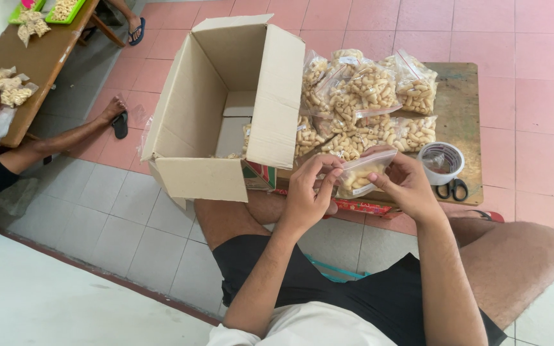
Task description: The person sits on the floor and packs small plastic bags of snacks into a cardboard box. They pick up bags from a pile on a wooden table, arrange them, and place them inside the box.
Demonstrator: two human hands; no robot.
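My left hand [310, 186] and my right hand [405, 182] both grip one small clear zip bag of pale snack pieces [361, 173], pinching its top edge between fingers and thumbs. It is held just above my knees, in front of a low wooden stool [460, 109]. A heap of several filled snack bags [367, 102] lies on that stool, just beyond my hands. An open cardboard box [226, 109] stands to the left of the heap, with a few bags visible inside.
A roll of clear tape [442, 163] and black scissors [452, 189] lie on the stool's near right corner. At the far left, another person's legs [65, 138] stretch under a wooden table [30, 61] bearing more snack bags and green trays.
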